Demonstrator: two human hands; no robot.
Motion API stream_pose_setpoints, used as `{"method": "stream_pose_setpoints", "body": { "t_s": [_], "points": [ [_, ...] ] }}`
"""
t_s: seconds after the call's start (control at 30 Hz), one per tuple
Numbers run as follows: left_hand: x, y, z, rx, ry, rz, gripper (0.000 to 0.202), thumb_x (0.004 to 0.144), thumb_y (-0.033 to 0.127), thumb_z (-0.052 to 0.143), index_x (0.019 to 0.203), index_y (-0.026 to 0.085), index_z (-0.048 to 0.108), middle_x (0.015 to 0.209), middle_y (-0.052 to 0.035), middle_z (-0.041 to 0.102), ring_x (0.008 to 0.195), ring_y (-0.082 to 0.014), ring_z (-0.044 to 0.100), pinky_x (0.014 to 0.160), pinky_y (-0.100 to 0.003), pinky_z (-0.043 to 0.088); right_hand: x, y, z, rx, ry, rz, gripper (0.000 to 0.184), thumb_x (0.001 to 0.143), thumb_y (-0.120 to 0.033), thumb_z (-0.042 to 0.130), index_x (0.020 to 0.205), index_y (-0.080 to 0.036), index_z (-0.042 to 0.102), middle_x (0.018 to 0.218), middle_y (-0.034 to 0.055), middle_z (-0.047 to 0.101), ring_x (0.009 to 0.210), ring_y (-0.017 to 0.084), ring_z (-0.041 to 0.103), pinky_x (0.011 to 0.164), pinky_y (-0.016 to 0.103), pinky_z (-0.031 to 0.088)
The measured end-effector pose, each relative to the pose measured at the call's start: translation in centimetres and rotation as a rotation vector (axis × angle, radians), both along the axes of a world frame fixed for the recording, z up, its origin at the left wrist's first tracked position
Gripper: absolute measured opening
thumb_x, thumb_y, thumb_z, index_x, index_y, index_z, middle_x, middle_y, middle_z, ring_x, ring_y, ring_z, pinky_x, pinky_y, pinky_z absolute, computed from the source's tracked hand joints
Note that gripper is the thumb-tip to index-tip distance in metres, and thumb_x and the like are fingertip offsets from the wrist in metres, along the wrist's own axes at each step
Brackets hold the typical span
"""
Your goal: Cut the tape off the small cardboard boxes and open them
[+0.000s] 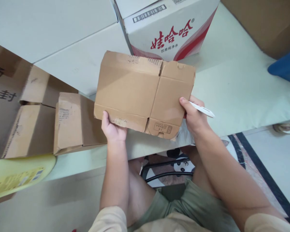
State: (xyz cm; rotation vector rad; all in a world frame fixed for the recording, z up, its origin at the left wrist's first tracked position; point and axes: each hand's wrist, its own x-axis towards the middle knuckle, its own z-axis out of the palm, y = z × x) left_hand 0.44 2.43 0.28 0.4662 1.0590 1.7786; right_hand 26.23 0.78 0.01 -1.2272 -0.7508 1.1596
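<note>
I hold a flattened brown cardboard box (140,90) up in front of me, above the edge of a pale table (244,93). My left hand (112,129) grips its lower left edge, fingers closed behind the card. My right hand (194,117) pinches the lower right edge with the thumb on the front. A white pen-like tool (203,109) also sticks out of my right hand, pointing right.
A white carton with red Chinese lettering (169,29) stands behind the cardboard. Open brown boxes (50,119) lie at the left, with a yellow package (16,177) below them. A blue object (286,66) and a tape roll (285,127) sit at the right.
</note>
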Motion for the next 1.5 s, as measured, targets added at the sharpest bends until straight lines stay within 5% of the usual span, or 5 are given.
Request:
{"method": "stream_pose_setpoints", "body": {
  "t_s": [0.97,1.5],
  "points": [
    [0.07,0.00,-0.03,0.008,-0.004,0.010,0.040,0.096,0.041,0.057,0.124,0.016,0.072,0.131,-0.0128,0.077,0.139,-0.0279,0.063,0.117,-0.038,0.050,-0.19,-0.05,0.83,0.009,-0.068,-0.005,0.043,0.071,-0.063,0.079,0.080,-0.022,0.069,0.064,-0.0025,0.053,0.054,0.010,0.041,0.045,0.024,0.033],
    [0.07,0.03,-0.25,0.003,0.063,0.034,0.043,0.089,0.045,0.062,0.122,0.019,0.072,0.132,-0.0122,0.076,0.139,-0.0284,0.063,0.117,-0.038,0.049,-0.25,0.08,-0.02,0.046,-0.043,0.010,0.039,0.077,-0.061,0.077,0.086,-0.024,0.072,0.084,0.0026,0.075,0.081,0.022,0.068,0.069,0.034,0.055]
  ]
}}
